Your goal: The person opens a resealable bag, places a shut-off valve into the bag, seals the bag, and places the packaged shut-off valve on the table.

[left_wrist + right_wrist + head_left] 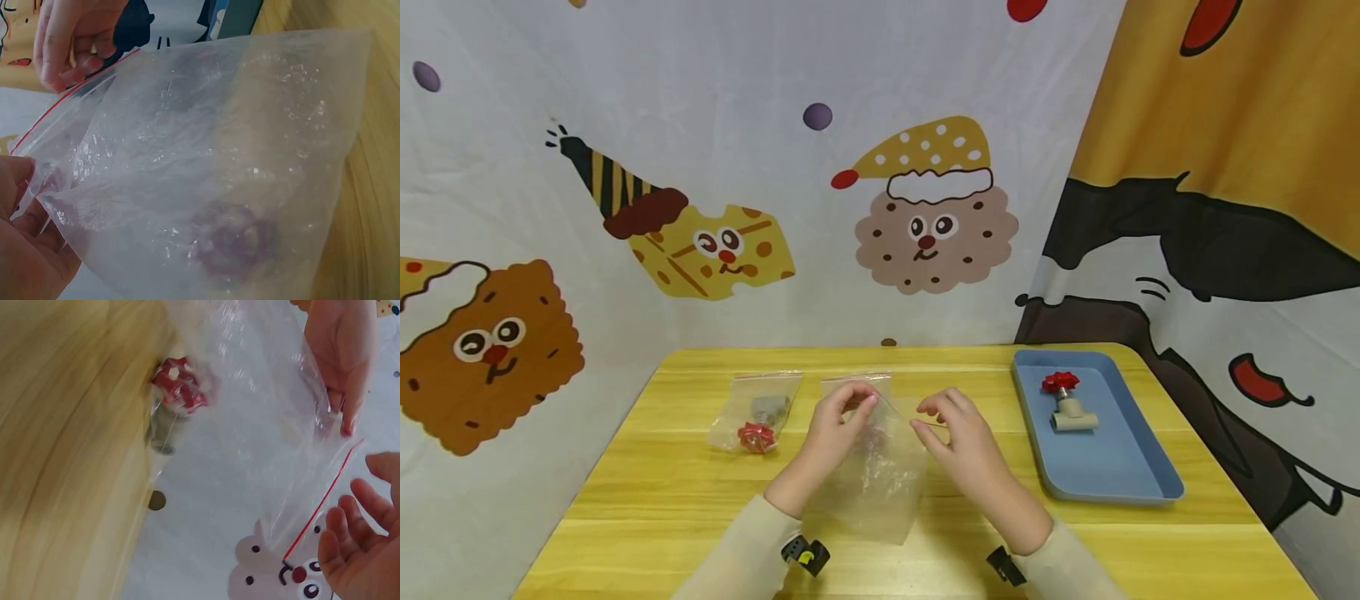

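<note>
A clear zip bag (pixel 880 492) with a red line along its mouth hangs upright over the table. My left hand (pixel 842 421) pinches it at one top corner, thumb against fingers in the left wrist view. My right hand (pixel 962 437) is beside the other end of the mouth, its fingers loosely bent; in the right wrist view the right fingers (pixel 356 519) are apart from the red line. Through the film a blurred red handwheel (pixel 234 240) shows. Behind the held bag, the top of another zip bag (pixel 857 382) lies on the table.
To the left lies a zip bag (pixel 730 425) containing a valve with a red handwheel (pixel 756 437) and a grey body. A blue tray (pixel 1105 475) on the right holds a valve (pixel 1071 410) with a red handwheel and beige tee body. A printed curtain hangs behind the wooden table (pixel 647 500).
</note>
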The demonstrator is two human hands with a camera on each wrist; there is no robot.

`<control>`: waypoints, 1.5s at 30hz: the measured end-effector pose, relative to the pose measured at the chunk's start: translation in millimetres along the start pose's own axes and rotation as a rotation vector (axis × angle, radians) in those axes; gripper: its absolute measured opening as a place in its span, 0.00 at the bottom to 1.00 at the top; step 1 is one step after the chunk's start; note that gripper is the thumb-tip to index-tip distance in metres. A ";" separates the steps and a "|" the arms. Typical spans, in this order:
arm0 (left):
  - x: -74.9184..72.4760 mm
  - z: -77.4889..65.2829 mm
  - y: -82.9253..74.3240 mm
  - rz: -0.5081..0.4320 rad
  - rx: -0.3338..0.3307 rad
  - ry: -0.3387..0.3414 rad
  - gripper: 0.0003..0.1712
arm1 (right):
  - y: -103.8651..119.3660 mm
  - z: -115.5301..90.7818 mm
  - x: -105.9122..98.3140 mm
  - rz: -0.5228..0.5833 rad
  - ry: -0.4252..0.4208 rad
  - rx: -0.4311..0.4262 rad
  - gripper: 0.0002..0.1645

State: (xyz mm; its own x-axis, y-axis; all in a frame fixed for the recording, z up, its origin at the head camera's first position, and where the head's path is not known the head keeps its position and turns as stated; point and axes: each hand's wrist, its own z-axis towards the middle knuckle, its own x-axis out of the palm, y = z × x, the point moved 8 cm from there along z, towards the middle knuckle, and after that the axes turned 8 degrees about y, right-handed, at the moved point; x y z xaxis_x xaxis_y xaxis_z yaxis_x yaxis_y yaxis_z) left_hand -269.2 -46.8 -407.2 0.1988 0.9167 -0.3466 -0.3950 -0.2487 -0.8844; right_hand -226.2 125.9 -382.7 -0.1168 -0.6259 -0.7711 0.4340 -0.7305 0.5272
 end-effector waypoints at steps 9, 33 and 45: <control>4.9 1.1 -10.0 -0.048 0.053 0.041 0.08 | 6.3 5.1 13.4 -0.072 0.121 -0.014 0.06; -6.5 7.3 -35.4 0.162 0.206 -0.010 0.06 | 18.0 0.4 20.4 0.085 0.403 0.011 0.13; -6.8 7.4 -43.2 0.226 0.303 0.006 0.06 | 22.4 1.5 16.8 0.013 0.304 -0.032 0.14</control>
State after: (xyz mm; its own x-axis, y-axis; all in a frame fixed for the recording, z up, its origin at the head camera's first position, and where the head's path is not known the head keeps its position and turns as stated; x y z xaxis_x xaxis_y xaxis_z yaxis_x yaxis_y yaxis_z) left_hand -260.2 -40.0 -364.4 0.0816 0.8472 -0.5249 -0.6769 -0.3395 -0.6531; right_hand -219.8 98.6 -383.3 0.1598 -0.5211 -0.8384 0.4622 -0.7110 0.5299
